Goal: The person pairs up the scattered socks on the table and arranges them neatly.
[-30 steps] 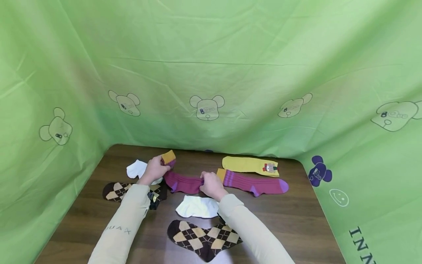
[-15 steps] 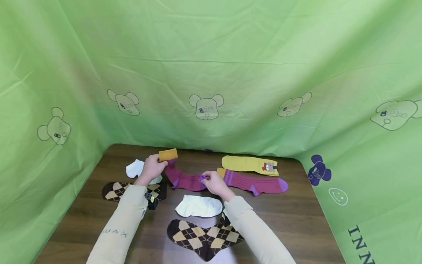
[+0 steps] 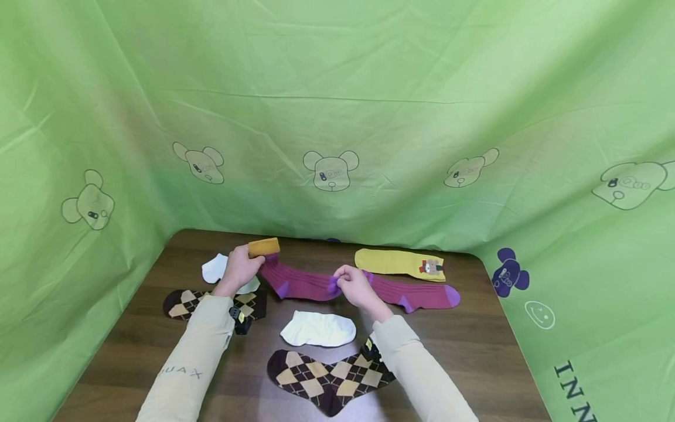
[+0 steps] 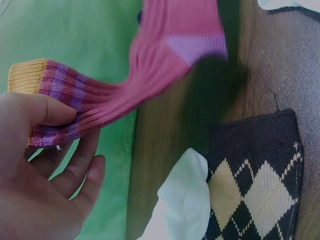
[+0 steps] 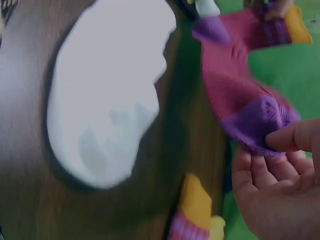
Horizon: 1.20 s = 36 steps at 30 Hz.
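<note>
i see the left hand [image 3: 241,269] pinch a maroon sock [image 3: 306,285] in its fingers by the mustard cuff [image 3: 263,247]; the right hand's [image 3: 360,288] fingers pinch the purple toe [image 5: 250,122]. it spans above the counter [image 3: 474,351], among yellow [image 3: 392,262], white [image 3: 319,329], argyle [image 3: 311,378] and matching maroon [image 3: 416,294] socks.

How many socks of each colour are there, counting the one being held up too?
White socks: 2
Brown diamond socks: 2
Pinky-purple socks: 2
Yellow sock: 1
Total: 7 socks
</note>
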Tool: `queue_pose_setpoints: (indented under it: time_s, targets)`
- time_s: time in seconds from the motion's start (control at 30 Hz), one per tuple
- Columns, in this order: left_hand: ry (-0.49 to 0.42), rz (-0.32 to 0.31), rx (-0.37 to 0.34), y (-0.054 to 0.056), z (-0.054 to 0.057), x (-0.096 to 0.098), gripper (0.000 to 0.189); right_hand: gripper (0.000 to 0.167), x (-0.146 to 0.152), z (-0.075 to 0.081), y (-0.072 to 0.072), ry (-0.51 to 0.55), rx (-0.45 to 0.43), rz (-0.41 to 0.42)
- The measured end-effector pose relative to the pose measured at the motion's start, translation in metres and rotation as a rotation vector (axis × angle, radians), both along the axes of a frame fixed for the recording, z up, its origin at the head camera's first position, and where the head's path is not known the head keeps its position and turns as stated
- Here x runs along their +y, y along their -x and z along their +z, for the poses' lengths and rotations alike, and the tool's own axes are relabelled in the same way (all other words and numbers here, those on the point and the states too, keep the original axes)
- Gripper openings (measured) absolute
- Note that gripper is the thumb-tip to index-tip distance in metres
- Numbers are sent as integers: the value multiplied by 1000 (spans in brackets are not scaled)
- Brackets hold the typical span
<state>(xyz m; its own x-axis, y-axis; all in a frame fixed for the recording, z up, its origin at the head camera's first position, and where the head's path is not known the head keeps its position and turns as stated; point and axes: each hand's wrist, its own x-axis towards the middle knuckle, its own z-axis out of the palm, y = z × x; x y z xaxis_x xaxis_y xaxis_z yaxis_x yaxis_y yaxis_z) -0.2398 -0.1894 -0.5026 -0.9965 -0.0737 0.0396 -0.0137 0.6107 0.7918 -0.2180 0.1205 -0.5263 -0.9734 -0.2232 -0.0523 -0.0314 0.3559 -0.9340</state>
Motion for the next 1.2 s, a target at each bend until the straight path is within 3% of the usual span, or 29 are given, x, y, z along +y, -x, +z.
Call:
queue_pose_setpoints:
  time_s: [0.2,0.37,0.53,0.73,0.97,1.2]
  targets:
    - [10,-6,29,-1,-2,-4,16,20,21,4,2,168,-90,-27]
    - [-13,-25,7,0,-4,-2,24,24,41,8,3,291,-199,-61]
    - [-78,-78,-2,0,-5,1,31,23,63,11,7,343,-187,-123]
    - [-118,-153,-8,0,-6,5,28,21,83,15,9,393,-188,-197]
    - [-129,-171,-44,1,-6,14,25,19,97,19,9,395,-189,-216]
    - [-177,-191,-19,-1,-5,24,10,21,112,22,7,454,-178,-253]
